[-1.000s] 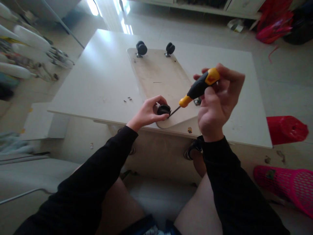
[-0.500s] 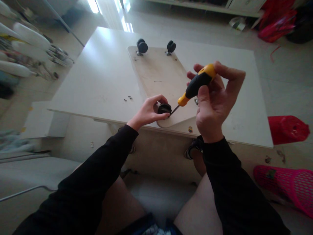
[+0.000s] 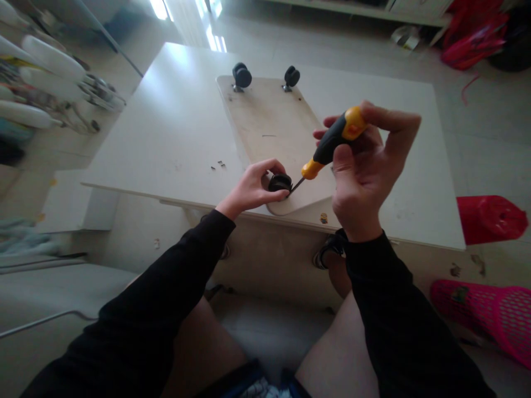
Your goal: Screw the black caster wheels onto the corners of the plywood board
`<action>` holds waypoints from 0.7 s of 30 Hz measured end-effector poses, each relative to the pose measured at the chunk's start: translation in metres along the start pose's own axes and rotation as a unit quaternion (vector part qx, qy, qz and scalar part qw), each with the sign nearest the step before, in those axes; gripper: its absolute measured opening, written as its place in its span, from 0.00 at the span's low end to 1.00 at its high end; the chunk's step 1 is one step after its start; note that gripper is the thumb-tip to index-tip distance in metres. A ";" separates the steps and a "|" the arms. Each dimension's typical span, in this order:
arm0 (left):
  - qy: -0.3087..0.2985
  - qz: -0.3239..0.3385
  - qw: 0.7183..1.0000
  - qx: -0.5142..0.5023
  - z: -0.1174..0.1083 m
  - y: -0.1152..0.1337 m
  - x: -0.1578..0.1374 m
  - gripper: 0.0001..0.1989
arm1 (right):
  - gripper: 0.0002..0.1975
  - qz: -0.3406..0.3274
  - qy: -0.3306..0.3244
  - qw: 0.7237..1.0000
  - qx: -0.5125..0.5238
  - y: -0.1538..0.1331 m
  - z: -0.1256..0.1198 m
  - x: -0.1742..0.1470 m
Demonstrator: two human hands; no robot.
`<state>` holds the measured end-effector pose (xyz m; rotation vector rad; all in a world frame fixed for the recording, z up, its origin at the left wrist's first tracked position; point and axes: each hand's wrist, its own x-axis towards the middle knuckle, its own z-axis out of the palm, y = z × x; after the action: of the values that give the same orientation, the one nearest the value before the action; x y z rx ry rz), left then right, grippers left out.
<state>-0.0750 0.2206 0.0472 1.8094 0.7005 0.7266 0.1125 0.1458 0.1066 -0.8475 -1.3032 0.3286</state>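
My left hand (image 3: 259, 186) is closed around a black caster wheel (image 3: 280, 182) at the near corner of a pale board (image 3: 257, 113). In my right hand (image 3: 367, 166) is a screwdriver (image 3: 332, 141) with a yellow and black handle. Its shaft slants down to the left, and the tip meets the base of the caster beside my left thumb; the exact contact is too small to make out. Two more casters, a left one (image 3: 241, 76) and a right one (image 3: 291, 77), stand upright on the board's far end. My right hand hides part of the board's right side.
The board lies on a white table (image 3: 166, 127). Several small screws (image 3: 219, 164) rest left of the board, and a thin dark strip (image 3: 269, 135) lies on it. Beyond the table's right edge are a red plastic object (image 3: 492, 219) and a pink mesh basket (image 3: 489, 315).
The screwdriver handle and my right hand's fingers have shifted slightly, with the handle turned a little. My left hand stays on the caster.
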 end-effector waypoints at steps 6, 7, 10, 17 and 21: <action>-0.002 0.003 1.000 -0.008 0.000 0.000 0.000 0.19 | 0.20 -0.004 0.058 0.997 -0.047 0.001 0.002 0.001; -0.002 0.003 1.000 -0.008 0.000 0.000 0.000 0.19 | 0.21 -0.019 0.065 0.996 -0.050 0.002 0.001 0.001; -0.001 0.002 1.000 -0.003 0.001 0.001 0.000 0.19 | 0.20 -0.038 0.062 0.996 -0.059 0.006 0.000 0.001; 0.001 -0.001 1.000 0.002 0.000 -0.002 0.000 0.19 | 0.18 0.025 0.013 1.000 -0.012 0.004 -0.002 0.001; -0.001 0.003 1.000 -0.005 0.001 -0.004 0.000 0.19 | 0.21 0.065 0.016 0.997 -0.028 -0.001 -0.001 0.001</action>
<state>-0.0752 0.2213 0.0431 1.8042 0.6898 0.7315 0.1135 0.1455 0.1075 -0.9833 -1.2343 0.3818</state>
